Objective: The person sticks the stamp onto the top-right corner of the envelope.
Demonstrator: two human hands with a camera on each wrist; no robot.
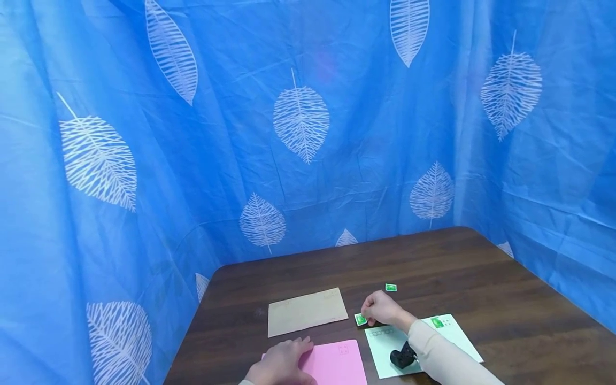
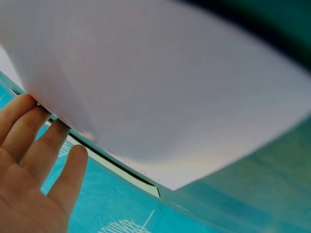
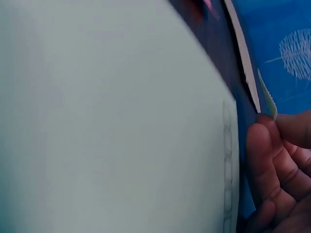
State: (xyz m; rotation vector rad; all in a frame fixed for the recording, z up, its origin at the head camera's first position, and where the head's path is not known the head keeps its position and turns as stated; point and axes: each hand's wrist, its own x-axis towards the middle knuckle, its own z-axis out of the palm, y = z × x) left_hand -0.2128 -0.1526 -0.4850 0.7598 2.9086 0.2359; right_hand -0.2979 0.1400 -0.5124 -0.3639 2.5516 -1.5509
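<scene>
Stamp (image 1: 360, 320) is pinched by thumb and finger of right hand (image 1: 383, 308), near far-left corner of mint-green envelope (image 1: 383, 354), while left hand (image 1: 283, 359), unclenched, rests relaxed fingers on pink envelope (image 1: 338, 363), tan envelope (image 1: 308, 312) lying beyond.

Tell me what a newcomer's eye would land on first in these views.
Probably the vivid blue curtain with white leaf prints, filling the background behind the table. Next, the bright pink envelope at the near side, the left hand at its left edge. Then the small green stamp the right hand pinches, near the mint-green envelope's far left corner.
</scene>
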